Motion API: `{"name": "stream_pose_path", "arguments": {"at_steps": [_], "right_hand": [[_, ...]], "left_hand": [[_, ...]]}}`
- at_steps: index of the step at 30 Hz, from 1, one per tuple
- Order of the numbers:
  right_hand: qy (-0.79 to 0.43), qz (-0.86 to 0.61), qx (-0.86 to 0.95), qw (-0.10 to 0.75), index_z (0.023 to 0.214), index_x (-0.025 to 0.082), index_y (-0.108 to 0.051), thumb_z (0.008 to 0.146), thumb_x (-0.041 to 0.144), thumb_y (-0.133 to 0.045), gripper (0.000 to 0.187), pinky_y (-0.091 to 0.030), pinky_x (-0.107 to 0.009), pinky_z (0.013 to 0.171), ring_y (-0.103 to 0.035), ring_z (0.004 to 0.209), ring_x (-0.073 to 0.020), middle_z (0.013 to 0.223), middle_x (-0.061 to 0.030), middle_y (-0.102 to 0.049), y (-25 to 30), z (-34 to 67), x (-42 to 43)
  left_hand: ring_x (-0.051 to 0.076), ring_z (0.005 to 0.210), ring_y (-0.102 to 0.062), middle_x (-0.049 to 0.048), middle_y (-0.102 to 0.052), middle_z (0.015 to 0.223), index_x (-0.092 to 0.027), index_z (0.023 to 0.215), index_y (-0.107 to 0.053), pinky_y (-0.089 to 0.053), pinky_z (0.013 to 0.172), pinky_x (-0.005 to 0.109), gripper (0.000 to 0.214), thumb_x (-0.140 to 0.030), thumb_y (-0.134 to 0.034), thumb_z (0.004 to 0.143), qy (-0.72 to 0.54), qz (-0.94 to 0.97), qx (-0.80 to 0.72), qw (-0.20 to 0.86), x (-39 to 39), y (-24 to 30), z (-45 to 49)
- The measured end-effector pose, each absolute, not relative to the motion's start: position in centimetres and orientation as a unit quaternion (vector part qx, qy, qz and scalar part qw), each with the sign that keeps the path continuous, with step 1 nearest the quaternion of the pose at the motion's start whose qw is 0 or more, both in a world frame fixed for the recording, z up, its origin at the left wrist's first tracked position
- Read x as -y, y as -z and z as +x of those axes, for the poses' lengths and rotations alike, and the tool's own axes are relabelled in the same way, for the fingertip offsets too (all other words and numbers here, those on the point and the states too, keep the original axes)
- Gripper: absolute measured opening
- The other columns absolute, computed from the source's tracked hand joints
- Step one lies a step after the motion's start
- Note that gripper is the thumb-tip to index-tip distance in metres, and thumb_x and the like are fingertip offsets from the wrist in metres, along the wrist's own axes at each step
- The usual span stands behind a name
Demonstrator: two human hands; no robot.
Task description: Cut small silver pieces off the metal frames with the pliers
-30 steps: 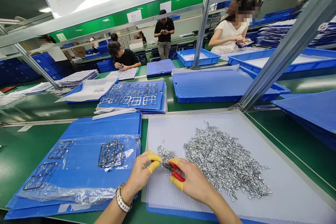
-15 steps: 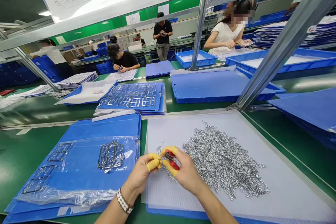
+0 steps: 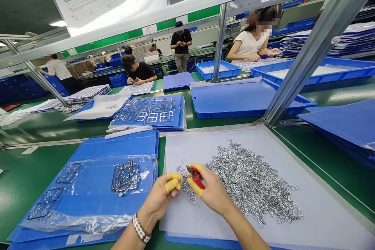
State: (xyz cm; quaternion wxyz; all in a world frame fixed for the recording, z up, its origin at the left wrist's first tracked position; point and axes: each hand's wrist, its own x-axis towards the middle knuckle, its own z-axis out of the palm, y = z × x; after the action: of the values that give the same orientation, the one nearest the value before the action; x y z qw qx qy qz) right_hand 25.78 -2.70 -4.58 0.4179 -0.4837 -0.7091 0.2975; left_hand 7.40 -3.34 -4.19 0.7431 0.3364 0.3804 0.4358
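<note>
My right hand (image 3: 209,187), with yellow covers on thumb and forefinger, is closed around red-handled nippers (image 3: 199,182); their dark jaws point up and left. To its left, my left hand (image 3: 164,192) pinches a tiny shiny piece (image 3: 179,180) between yellow-covered fingertips; most of the piece is hidden. Below and behind the hands, a small scatter of silvery parts (image 3: 191,196) lies on a white sheet (image 3: 187,226). Right of my right hand spreads a large pile of the same small silvery parts (image 3: 252,179).
Plastic film with dark sprue frames (image 3: 125,175) lies on blue boards (image 3: 90,199) at left. Beyond, more frames (image 3: 149,107) rest on a stack beside blue trays (image 3: 234,97). A slanted metal post (image 3: 307,47) rises at right. Co-workers sit and stand across the bench.
My right hand and the nippers have moved slightly right, away from my left fingertips, widening the gap. The left hand keeps its pinch. The whole view has shifted slightly.
</note>
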Motion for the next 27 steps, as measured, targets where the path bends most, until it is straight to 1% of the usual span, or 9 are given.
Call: {"name": "stream_pose_path", "arguments": {"at_steps": [2,4,7,10,15,20,27], "right_hand": [[-0.245,-0.501,0.737,0.383,0.105,0.021,-0.057,0.080,0.025,-0.054,0.026,-0.048,-0.033,0.074,-0.058,0.079,-0.0183,0.092,-0.0053,-0.064,5.4,26.5,2.9],[-0.220,-0.508,0.753,0.356,0.106,0.020,-0.058,0.079,0.022,-0.053,0.028,-0.048,-0.035,0.077,-0.059,0.084,-0.0202,0.094,-0.0062,-0.065,6.0,26.8,3.1],[-0.214,-0.527,0.754,0.329,0.107,0.020,-0.058,0.078,0.021,-0.052,0.030,-0.046,-0.036,0.082,-0.060,0.091,-0.0217,0.098,-0.0072,-0.065,6.4,26.8,3.4],[-0.236,-0.552,0.740,0.303,0.107,0.020,-0.059,0.077,0.023,-0.053,0.031,-0.045,-0.035,0.084,-0.060,0.094,-0.0219,0.102,-0.0075,-0.066,6.0,26.3,3.6],[-0.302,-0.554,0.734,0.252,0.103,0.023,-0.060,0.077,0.028,-0.051,0.028,-0.044,-0.029,0.070,-0.062,0.080,-0.0186,0.091,-0.0029,-0.067,5.0,25.6,3.8],[-0.299,-0.545,0.741,0.254,0.103,0.025,-0.063,0.075,0.031,-0.056,0.029,-0.043,-0.028,0.073,-0.062,0.085,-0.0193,0.092,-0.0028,-0.068,5.3,25.2,3.8],[-0.272,-0.555,0.740,0.265,0.105,0.026,-0.064,0.075,0.034,-0.058,0.032,-0.043,-0.028,0.073,-0.061,0.086,-0.0202,0.091,-0.0032,-0.068,6.3,25.6,3.6]], "left_hand": [[0.004,0.053,-0.039,-0.0001,-0.055,0.068,-0.013,0.089,-0.066,-0.029,0.058,0.023,0.023,-0.028,-0.073,0.073,-0.456,0.327,-0.381,0.735,3.1,4.4,7.2],[0.005,0.053,-0.040,-0.0001,-0.056,0.068,-0.013,0.086,-0.065,-0.031,0.059,0.023,0.022,-0.028,-0.073,0.073,-0.466,0.323,-0.380,0.731,3.0,4.6,7.2],[0.005,0.053,-0.041,0.0007,-0.057,0.069,-0.013,0.080,-0.062,-0.033,0.060,0.024,0.021,-0.029,-0.074,0.073,-0.470,0.323,-0.380,0.728,2.9,4.8,7.2],[0.006,0.055,-0.043,0.0013,-0.057,0.070,-0.013,0.078,-0.060,-0.033,0.060,0.023,0.021,-0.028,-0.074,0.073,-0.468,0.328,-0.384,0.725,2.8,4.8,7.3],[0.006,0.057,-0.044,0.0011,-0.058,0.072,-0.014,0.081,-0.060,-0.035,0.062,0.023,0.020,-0.029,-0.073,0.074,-0.468,0.343,-0.395,0.712,2.7,4.8,7.1],[0.008,0.060,-0.046,0.0013,-0.060,0.073,-0.015,0.083,-0.061,-0.036,0.064,0.024,0.022,-0.030,-0.074,0.072,-0.468,0.362,-0.413,0.692,2.8,4.7,7.0],[0.010,0.063,-0.046,0.0010,-0.059,0.071,-0.015,0.079,-0.064,-0.036,0.067,0.024,0.021,-0.030,-0.076,0.069,-0.471,0.399,-0.433,0.657,2.8,4.5,7.1]]}}
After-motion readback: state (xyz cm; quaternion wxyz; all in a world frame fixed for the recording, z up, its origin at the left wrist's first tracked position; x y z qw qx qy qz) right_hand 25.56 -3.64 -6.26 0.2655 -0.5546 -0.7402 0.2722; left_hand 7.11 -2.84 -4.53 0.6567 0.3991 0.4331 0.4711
